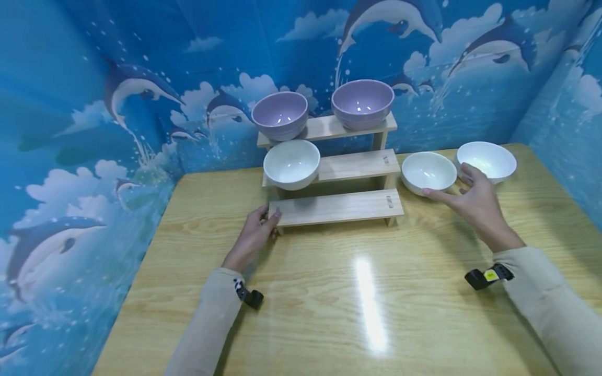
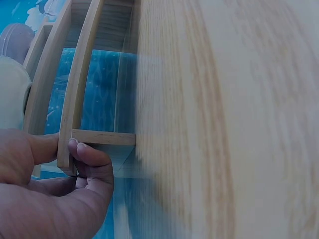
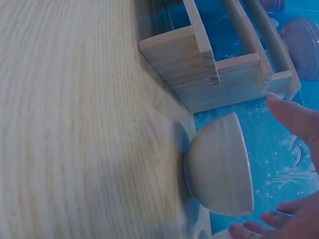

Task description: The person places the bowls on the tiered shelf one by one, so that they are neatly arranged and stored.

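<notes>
My left hand (image 1: 254,232) grips the left end of the lowest board on a three-tier wooden display stand (image 1: 336,208). In the left wrist view, the thumb and fingers of that hand (image 2: 75,184) pinch the board's end beside its leg. To the right of the stand, a white bowl (image 1: 428,172) sits upright on the table. My right hand (image 1: 479,206) hovers by it with thumb and fingers spread; in the right wrist view a gap shows between the hand (image 3: 294,199) and that bowl (image 3: 219,167). Behind the fingers stands another white bowl (image 1: 486,159).
Two purple bowls (image 1: 280,116) rest on the stand's top tier, one at each end. A white bowl (image 1: 292,164) sits at the left of the middle tier. Around the wood-grain table (image 1: 320,292) hangs a blue dolphin-print cloth (image 1: 263,47).
</notes>
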Action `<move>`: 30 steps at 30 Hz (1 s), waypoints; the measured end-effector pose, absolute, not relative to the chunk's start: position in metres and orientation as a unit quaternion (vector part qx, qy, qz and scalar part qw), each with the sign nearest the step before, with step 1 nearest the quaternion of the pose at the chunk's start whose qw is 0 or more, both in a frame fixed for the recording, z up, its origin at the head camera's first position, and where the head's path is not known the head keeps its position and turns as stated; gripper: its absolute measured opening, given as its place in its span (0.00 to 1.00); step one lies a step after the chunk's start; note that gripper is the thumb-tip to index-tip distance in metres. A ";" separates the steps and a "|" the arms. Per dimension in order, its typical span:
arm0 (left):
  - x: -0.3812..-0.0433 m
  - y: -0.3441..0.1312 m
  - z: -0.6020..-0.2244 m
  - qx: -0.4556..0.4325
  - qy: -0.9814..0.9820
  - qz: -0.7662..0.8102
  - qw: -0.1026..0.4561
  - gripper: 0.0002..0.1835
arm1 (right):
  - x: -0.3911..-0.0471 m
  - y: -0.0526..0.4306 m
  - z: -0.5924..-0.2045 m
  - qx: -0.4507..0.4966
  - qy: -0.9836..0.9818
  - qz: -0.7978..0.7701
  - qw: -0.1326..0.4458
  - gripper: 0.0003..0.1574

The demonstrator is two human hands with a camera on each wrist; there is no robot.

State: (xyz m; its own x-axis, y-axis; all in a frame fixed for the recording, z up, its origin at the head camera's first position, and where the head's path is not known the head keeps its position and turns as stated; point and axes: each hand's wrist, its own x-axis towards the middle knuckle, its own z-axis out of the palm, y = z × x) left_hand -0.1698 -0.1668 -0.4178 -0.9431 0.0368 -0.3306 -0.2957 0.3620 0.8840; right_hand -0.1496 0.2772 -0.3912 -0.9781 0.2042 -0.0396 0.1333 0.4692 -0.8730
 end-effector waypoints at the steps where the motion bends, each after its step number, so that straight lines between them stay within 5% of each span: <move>1: -0.170 -0.166 -0.418 -0.082 0.811 0.559 0.150 0.28 | -0.151 0.277 -0.392 -0.099 -0.858 0.504 0.034 0.76; 21: -0.169 -0.168 -0.419 -0.078 0.811 0.559 0.154 0.33 | -0.172 0.275 -0.410 -0.087 -0.866 0.490 0.048 0.78; 30: -0.171 -0.169 -0.420 -0.070 0.807 0.567 0.147 0.22 | -0.181 0.272 -0.415 -0.080 -0.861 0.496 0.078 0.71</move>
State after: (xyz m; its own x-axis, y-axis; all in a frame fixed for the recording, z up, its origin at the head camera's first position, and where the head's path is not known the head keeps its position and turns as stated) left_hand -0.1707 -0.1689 -0.4199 -0.9470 0.0530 -0.3167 -0.2801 0.3464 0.8953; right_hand -0.1807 0.2723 -0.4147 -0.9748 0.2161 0.0547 0.0609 0.4942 -0.8672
